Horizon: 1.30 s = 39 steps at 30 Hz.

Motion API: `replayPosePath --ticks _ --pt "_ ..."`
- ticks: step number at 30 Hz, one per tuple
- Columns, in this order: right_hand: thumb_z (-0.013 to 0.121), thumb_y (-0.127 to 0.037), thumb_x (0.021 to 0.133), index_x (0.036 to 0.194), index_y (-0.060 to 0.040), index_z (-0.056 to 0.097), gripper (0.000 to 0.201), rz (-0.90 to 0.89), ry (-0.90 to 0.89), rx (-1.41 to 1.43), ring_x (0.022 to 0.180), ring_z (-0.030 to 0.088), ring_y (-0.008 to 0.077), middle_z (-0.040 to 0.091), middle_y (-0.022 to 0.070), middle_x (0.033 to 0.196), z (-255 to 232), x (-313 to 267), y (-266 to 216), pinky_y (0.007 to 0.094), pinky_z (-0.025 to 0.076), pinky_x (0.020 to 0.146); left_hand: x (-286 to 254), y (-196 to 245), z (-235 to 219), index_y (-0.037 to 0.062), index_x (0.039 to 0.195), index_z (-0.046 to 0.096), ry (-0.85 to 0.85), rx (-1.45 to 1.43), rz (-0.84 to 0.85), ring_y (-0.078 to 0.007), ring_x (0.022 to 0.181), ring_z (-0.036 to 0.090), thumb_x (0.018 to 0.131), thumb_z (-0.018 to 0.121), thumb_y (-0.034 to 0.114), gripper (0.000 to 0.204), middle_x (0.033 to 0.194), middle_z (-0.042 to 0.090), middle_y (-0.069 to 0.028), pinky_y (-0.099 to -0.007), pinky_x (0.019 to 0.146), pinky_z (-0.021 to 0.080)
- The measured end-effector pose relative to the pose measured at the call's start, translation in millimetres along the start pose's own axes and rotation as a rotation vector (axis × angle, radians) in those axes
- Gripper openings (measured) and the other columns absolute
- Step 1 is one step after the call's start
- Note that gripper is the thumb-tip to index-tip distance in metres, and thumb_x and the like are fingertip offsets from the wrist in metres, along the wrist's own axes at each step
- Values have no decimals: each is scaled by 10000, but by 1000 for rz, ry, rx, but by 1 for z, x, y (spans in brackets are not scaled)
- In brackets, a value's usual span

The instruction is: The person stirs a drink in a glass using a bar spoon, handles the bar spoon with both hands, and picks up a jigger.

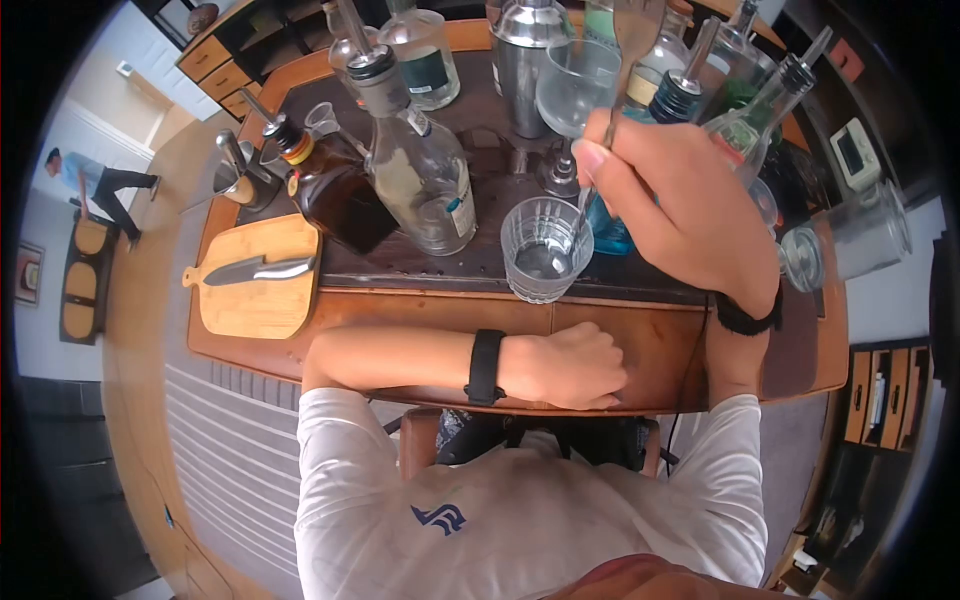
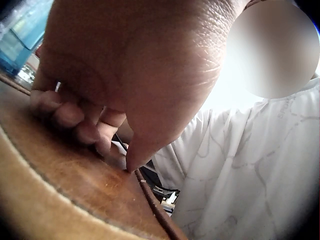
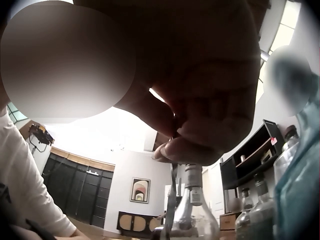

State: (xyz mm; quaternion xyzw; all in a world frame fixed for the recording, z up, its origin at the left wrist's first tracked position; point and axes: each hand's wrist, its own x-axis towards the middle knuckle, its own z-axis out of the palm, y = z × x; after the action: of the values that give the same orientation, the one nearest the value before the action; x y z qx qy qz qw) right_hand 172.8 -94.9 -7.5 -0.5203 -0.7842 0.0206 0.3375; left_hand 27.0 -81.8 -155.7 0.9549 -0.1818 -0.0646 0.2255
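Note:
My right hand (image 1: 685, 200) pinches a long metal bar spoon (image 1: 637, 35) with a broad, fork-like top end. The spoon's lower end stands inside a cut-glass tumbler (image 1: 520, 265), leaning towards its right side. Some clear liquid or ice seems to lie low in the glass. From the right wrist, the twisted stem (image 3: 171, 200) runs down below thumb and fingers. My left hand (image 1: 565, 368) rests on the leather table edge (image 2: 95, 185) in front of the tumbler, fingers loosely curled and holding nothing.
Left of the tumbler stand a clear bottle (image 1: 425, 190) and a brown bottle (image 1: 340, 200). A knife (image 1: 285, 268) lies on a wooden board (image 1: 255, 315). Behind are a stemmed glass (image 1: 575, 90), a shaker (image 1: 528, 70) and several bottles. A glass jar (image 1: 865, 235) lies at right.

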Motion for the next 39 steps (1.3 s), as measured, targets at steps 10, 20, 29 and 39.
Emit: replayPosePath --ticks 10,20,29,39 --pt "552 -157 1016 928 11 574 191 -30 39 -15 690 596 416 580 187 712 9 4 3 455 469 621 2 0 -1 -11 861 690 -48 22 -7 -390 749 685 939 627 341 366 754 679 -178 -477 639 530" --pt "499 -83 1004 907 6 594 162 -149 -15 189 629 614 279 598 122 698 11 4 1 387 469 613 3 1 0 -10 903 689 -35 40 -7 -387 731 684 939 632 343 359 722 674 -168 -480 632 527" --pt "530 -109 1013 943 20 581 156 51 -115 103 725 601 413 597 204 788 -5 0 -8 462 469 619 2 0 0 -20 909 684 5 22 13 -390 722 679 936 636 337 361 717 670 -175 -482 612 517" --pt "484 -93 1023 903 6 583 184 2 16 -26 661 629 286 602 113 712 6 1 -2 383 479 635 2 2 -4 -18 1002 676 -55 13 -11 -384 748 686 942 633 327 353 737 675 -169 -479 632 523"
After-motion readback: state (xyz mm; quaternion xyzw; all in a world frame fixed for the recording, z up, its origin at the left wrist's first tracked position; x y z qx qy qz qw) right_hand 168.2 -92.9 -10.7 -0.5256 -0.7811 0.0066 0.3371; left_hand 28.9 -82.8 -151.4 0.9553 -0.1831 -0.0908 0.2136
